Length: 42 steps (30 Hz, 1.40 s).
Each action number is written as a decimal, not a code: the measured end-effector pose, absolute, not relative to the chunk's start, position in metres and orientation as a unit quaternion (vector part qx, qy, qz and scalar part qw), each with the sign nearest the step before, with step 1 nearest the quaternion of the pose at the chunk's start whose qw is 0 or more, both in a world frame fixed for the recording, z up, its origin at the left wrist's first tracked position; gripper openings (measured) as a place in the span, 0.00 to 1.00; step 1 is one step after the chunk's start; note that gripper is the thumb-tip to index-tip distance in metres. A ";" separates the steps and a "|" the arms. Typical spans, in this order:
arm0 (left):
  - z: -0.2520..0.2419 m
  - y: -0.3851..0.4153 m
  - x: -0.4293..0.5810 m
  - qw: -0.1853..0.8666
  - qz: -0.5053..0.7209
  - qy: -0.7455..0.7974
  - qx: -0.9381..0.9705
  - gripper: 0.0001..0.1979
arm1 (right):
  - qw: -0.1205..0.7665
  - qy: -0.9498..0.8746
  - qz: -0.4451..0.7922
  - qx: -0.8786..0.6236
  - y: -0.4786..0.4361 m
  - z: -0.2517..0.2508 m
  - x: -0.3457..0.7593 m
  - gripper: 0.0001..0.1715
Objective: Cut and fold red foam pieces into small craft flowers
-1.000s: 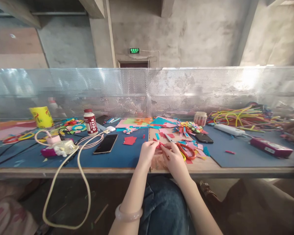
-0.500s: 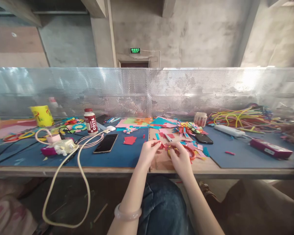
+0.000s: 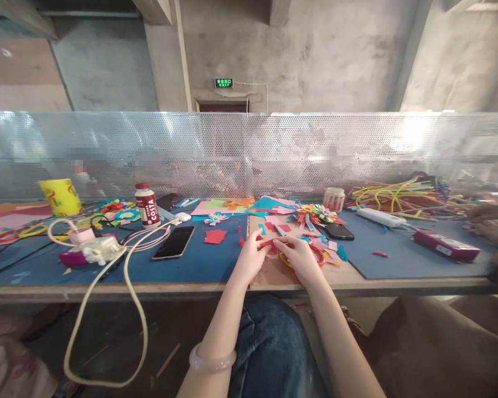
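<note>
A person sits at a long bench (image 3: pixel 108 288), seen from above their own arms. Both hands meet near the middle of the front edge, on a bare brown board set into the blue surface. The left hand (image 3: pixel 251 257) pinches one end of a small red paper strip (image 3: pixel 268 242) between thumb and fingertips. The right hand (image 3: pixel 301 260) has its fingers closed on the other end, so the strip is held just above the board. A pale bracelet (image 3: pixel 211 360) circles the left wrist.

Scissors (image 3: pixel 318 253) with orange and yellow handles lie directly under and beside the right hand, among a litter of pink, red and blue paper scraps (image 3: pixel 330 246). To the left of the hands lie a red paper piece (image 3: pixel 214 236) and a black phone (image 3: pixel 174 243). Further toward the left end are a brown bottle (image 3: pixel 146 205), a yellow cup (image 3: pixel 60 196) and a thick white cable (image 3: pixel 108 309) that loops off the front edge.

A second phone (image 3: pixel 338 231) and a paper flower (image 3: pixel 315 213) sit behind the right hand. Toward the right end are a white power strip (image 3: pixel 379 217), a pink box (image 3: pixel 446 246) and a heap of coloured strips (image 3: pixel 402 194). Another person's hand (image 3: pixel 487 222) rests at the far right. A perforated metal screen (image 3: pixel 249 149) runs along the back edge.
</note>
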<state>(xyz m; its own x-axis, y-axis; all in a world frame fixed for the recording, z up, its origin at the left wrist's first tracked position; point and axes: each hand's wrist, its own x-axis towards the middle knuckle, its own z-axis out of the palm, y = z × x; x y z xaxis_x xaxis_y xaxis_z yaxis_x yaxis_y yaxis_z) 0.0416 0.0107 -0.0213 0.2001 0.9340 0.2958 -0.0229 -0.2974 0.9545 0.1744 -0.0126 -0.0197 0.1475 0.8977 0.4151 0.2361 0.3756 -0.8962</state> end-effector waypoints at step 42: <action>-0.016 0.004 0.039 0.469 0.495 0.372 0.629 0.22 | 0.586 -0.595 0.269 -0.481 -0.019 -0.020 0.170 0.15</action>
